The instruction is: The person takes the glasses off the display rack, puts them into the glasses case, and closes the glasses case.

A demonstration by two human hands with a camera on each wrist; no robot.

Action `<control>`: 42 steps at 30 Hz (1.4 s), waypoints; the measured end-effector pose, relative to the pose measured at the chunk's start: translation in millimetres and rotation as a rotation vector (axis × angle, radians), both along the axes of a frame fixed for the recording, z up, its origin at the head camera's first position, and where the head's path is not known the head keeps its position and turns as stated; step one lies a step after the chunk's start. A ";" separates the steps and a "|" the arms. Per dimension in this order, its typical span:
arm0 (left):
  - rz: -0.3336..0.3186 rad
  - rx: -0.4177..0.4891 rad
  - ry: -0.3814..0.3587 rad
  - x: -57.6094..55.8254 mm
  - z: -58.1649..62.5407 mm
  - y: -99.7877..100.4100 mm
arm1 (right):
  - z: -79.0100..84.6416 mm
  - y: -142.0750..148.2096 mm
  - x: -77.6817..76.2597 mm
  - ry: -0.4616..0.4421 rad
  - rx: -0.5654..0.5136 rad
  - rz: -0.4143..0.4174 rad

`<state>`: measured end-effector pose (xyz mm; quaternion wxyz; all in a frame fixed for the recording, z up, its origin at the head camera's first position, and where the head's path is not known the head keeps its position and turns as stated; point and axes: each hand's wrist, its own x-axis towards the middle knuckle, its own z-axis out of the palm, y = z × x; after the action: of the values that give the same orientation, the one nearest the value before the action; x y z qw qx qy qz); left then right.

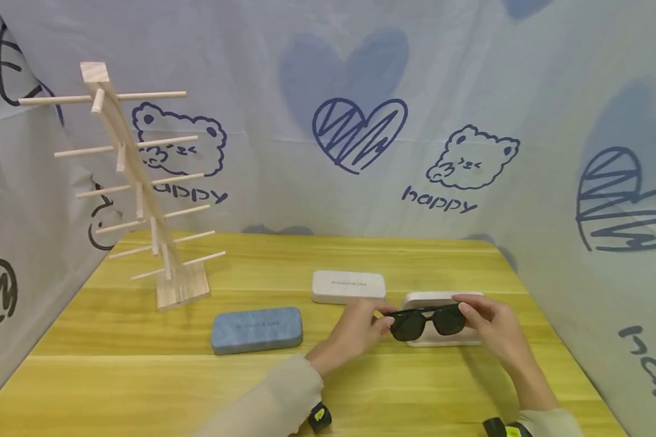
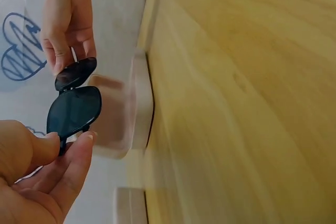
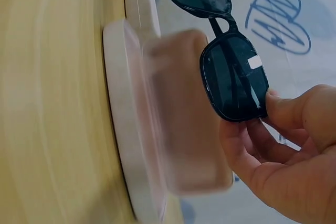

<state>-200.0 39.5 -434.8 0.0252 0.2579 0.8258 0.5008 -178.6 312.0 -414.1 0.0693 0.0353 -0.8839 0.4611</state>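
Black sunglasses with dark lenses (image 1: 408,328) are held up level between both hands, above and in front of an open white glasses case (image 1: 437,297). My left hand (image 1: 352,334) pinches one outer end of the frame between thumb and fingers. At the other end, my right hand (image 1: 497,328) grips the frame the same way. The right wrist view shows the temple arms folded behind the lens (image 3: 231,77) and a small white patch on it. The case's pinkish lining (image 3: 184,119) faces out, with its lid raised.
A closed white glasses case (image 1: 348,287) lies behind the left hand. Farther left is a closed blue case (image 1: 257,331). A wooden rack with several pegs (image 1: 183,288) stands at the back left of the wooden table (image 1: 142,376). Printed cloth (image 1: 361,200) hangs around the table.
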 end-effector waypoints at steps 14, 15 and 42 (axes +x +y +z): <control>0.087 0.042 0.012 -18.5 -21.9 36.6 | -20.7 32.7 -6.1 -0.065 0.029 -0.107; 0.094 0.040 0.010 -19.8 -23.8 37.6 | -22.5 34.2 -7.4 -0.074 0.024 -0.111; 0.243 -0.108 0.108 -28.4 -35.9 58.3 | -39.8 47.5 -25.8 -0.202 0.243 -0.198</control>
<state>-228.3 97.8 -470.7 -0.0663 0.1807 0.8768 0.4406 -204.4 359.6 -453.9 0.0206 -0.0902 -0.9347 0.3432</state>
